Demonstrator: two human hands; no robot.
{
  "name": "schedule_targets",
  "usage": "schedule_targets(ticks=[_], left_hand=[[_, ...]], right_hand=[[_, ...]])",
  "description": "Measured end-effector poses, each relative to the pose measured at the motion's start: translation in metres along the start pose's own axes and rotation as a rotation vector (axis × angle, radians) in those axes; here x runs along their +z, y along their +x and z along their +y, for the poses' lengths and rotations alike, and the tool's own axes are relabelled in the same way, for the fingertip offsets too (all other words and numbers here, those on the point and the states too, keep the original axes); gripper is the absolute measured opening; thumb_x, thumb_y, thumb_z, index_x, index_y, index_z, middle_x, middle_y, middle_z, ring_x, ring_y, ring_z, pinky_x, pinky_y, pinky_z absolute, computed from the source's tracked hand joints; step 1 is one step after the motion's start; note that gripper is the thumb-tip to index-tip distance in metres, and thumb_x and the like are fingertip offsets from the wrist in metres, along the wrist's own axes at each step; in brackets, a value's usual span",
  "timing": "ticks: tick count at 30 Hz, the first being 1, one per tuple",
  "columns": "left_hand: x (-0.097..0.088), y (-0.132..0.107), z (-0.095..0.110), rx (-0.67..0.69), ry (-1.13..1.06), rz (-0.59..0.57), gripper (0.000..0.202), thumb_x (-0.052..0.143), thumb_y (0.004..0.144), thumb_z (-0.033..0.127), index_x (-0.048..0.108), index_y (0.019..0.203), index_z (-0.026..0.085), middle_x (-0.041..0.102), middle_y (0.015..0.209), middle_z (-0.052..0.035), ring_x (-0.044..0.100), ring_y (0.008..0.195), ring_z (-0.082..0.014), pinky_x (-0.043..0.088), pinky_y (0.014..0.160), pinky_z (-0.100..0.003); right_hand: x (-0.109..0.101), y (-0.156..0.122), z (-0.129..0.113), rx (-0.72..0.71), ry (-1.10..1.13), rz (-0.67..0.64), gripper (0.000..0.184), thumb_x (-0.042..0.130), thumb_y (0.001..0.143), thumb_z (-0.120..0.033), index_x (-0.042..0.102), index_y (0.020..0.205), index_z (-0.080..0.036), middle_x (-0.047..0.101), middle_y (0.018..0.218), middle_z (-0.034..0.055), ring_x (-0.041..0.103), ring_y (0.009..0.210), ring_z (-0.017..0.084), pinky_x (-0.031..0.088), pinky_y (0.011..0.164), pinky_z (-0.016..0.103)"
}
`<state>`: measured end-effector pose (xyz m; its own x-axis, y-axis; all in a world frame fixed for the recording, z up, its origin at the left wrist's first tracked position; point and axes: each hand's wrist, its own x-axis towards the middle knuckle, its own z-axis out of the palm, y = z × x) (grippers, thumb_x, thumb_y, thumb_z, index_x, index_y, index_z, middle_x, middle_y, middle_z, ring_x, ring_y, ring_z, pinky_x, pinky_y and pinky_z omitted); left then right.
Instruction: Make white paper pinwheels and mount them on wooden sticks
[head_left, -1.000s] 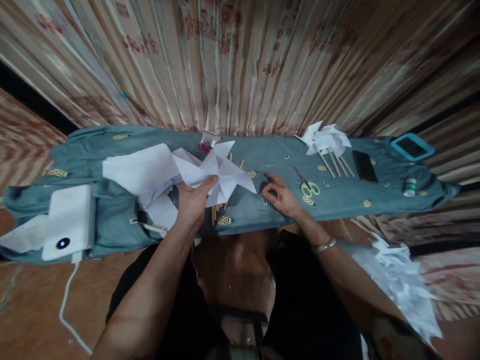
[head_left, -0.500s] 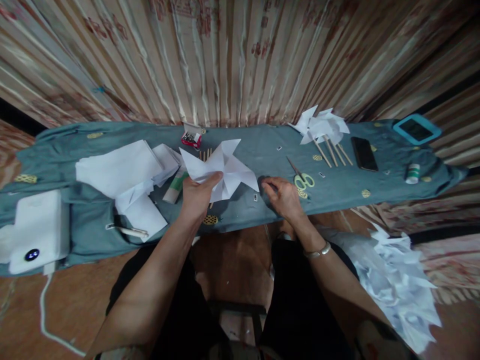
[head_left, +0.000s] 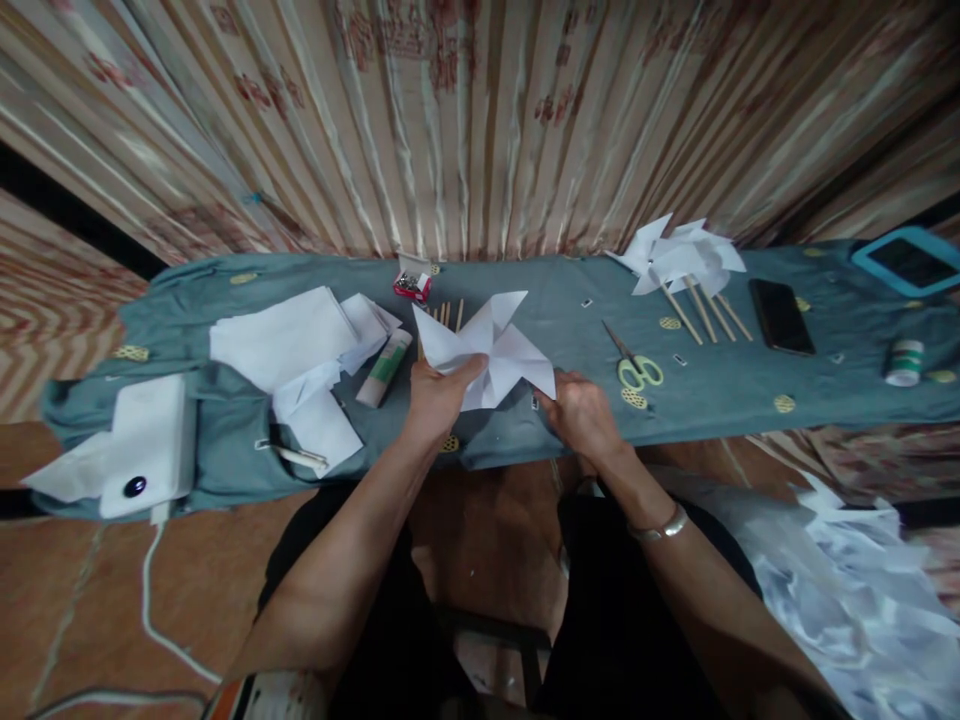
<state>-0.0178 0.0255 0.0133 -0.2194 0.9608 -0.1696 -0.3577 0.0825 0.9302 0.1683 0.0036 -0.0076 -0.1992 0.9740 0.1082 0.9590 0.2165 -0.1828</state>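
Observation:
A white paper pinwheel (head_left: 517, 350) with folded blades is held over the table by my left hand (head_left: 439, 395), whose thumb presses near its middle. At the pinwheel's right blade tip is my right hand (head_left: 585, 410), fingers curled together. What those fingers hold, if anything, is hidden. Several wooden sticks (head_left: 448, 316) lie partly covered behind the pinwheel. Left of my left hand lies a green and white glue tube (head_left: 385, 368). Beyond it stands an open red box (head_left: 412, 286) of small metal pins. Scissors (head_left: 636, 368) with green handles lie right of my right hand.
White paper sheets (head_left: 281, 335), a pen (head_left: 300, 457) and a white device (head_left: 148, 447) with a cable occupy the left. Finished pinwheels on sticks (head_left: 686, 265), a phone (head_left: 780, 316), a blue-framed tablet (head_left: 911, 262) and a small roll (head_left: 905, 362) are rightward. Piled paper pinwheels (head_left: 855, 580) sit below.
My right hand has come to the pinwheel's right blade tip from just apart. The left hand keeps its grip. The whole view has shifted, so things appear further right.

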Motion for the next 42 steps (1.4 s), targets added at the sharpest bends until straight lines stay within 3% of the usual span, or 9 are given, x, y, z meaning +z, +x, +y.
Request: schedule_targets(ticks=[5, 8, 12, 14, 16, 19, 22, 28, 42], left_hand=[[0.001, -0.002, 0.000, 0.028, -0.001, -0.018, 0.024, 0.082, 0.052, 0.027, 0.070, 0.069, 0.014, 0.072, 0.070, -0.0035, 0.067, 0.067, -0.0187, 0.055, 0.069, -0.032], [0.000, -0.002, -0.001, 0.044, 0.024, -0.017, 0.025, 0.082, 0.052, 0.028, 0.070, 0.069, 0.014, 0.071, 0.068, -0.0027, 0.065, 0.064, -0.0176, 0.054, 0.067, -0.031], [-0.001, -0.003, -0.002, 0.085, 0.067, -0.031, 0.022, 0.082, 0.054, 0.029, 0.070, 0.066, 0.014, 0.069, 0.065, -0.0030, 0.063, 0.060, -0.0174, 0.052, 0.061, -0.030], [0.000, -0.005, -0.003, 0.098, 0.107, -0.052, 0.021, 0.082, 0.054, 0.029, 0.069, 0.064, 0.015, 0.069, 0.065, -0.0035, 0.063, 0.061, -0.0186, 0.052, 0.060, -0.030], [0.002, -0.008, -0.003, 0.097, 0.144, -0.067, 0.019, 0.082, 0.054, 0.028, 0.069, 0.063, 0.017, 0.070, 0.065, -0.0033, 0.064, 0.063, -0.0200, 0.052, 0.060, -0.030], [0.009, -0.014, -0.002, 0.088, 0.167, -0.081, 0.019, 0.083, 0.053, 0.026, 0.069, 0.063, 0.018, 0.069, 0.064, -0.0016, 0.065, 0.065, -0.0206, 0.052, 0.058, -0.029], [0.015, -0.021, 0.002, 0.066, 0.167, -0.099, 0.021, 0.084, 0.049, 0.022, 0.069, 0.064, 0.018, 0.067, 0.061, -0.0008, 0.065, 0.065, -0.0209, 0.051, 0.057, -0.027], [0.020, -0.028, 0.007, 0.048, 0.200, -0.181, 0.017, 0.083, 0.055, 0.022, 0.072, 0.065, 0.015, 0.069, 0.063, -0.0042, 0.065, 0.064, -0.0223, 0.052, 0.059, -0.030], [0.025, -0.032, 0.013, -0.015, 0.161, -0.164, 0.017, 0.083, 0.053, 0.015, 0.070, 0.065, 0.014, 0.069, 0.064, -0.0038, 0.065, 0.066, -0.0216, 0.054, 0.062, -0.030]], right_hand=[[0.003, -0.006, -0.003, -0.028, 0.043, 0.034, 0.019, 0.048, 0.088, -0.018, 0.068, 0.088, -0.017, 0.071, 0.088, 0.0183, 0.064, 0.089, 0.031, 0.050, 0.081, 0.040], [0.000, -0.006, 0.008, 0.036, 0.163, 0.093, 0.020, 0.049, 0.086, -0.017, 0.069, 0.086, -0.019, 0.072, 0.088, 0.0150, 0.065, 0.088, 0.029, 0.050, 0.083, 0.039], [-0.020, -0.007, 0.025, 0.224, 0.679, 0.315, 0.011, 0.061, 0.081, -0.030, 0.070, 0.083, -0.024, 0.074, 0.086, 0.0069, 0.069, 0.082, 0.025, 0.053, 0.081, 0.041], [-0.033, -0.009, 0.022, 0.176, 1.016, 0.373, 0.012, 0.068, 0.078, -0.036, 0.071, 0.084, -0.026, 0.074, 0.100, 0.0057, 0.069, 0.097, 0.025, 0.053, 0.089, 0.044], [-0.042, -0.012, 0.010, 0.089, 1.172, 0.352, 0.012, 0.073, 0.076, -0.037, 0.073, 0.084, -0.029, 0.067, 0.125, 0.0041, 0.061, 0.119, 0.026, 0.048, 0.101, 0.049], [-0.044, -0.015, -0.011, 0.062, 1.149, 0.314, 0.015, 0.077, 0.073, -0.042, 0.074, 0.078, -0.028, 0.057, 0.138, 0.0020, 0.047, 0.135, 0.028, 0.040, 0.111, 0.052], [-0.038, -0.014, -0.021, 0.085, 1.123, 0.271, 0.016, 0.078, 0.072, -0.044, 0.075, 0.077, -0.028, 0.058, 0.138, 0.0021, 0.047, 0.135, 0.028, 0.038, 0.112, 0.051], [-0.029, -0.009, -0.015, 0.111, 1.158, 0.251, 0.015, 0.078, 0.072, -0.041, 0.076, 0.078, -0.028, 0.062, 0.132, 0.0027, 0.049, 0.133, 0.027, 0.039, 0.112, 0.049], [-0.017, -0.005, -0.012, 0.203, 1.349, 0.182, 0.023, 0.082, 0.065, -0.044, 0.076, 0.077, -0.026, 0.060, 0.135, 0.0037, 0.055, 0.126, 0.028, 0.048, 0.102, 0.046]])
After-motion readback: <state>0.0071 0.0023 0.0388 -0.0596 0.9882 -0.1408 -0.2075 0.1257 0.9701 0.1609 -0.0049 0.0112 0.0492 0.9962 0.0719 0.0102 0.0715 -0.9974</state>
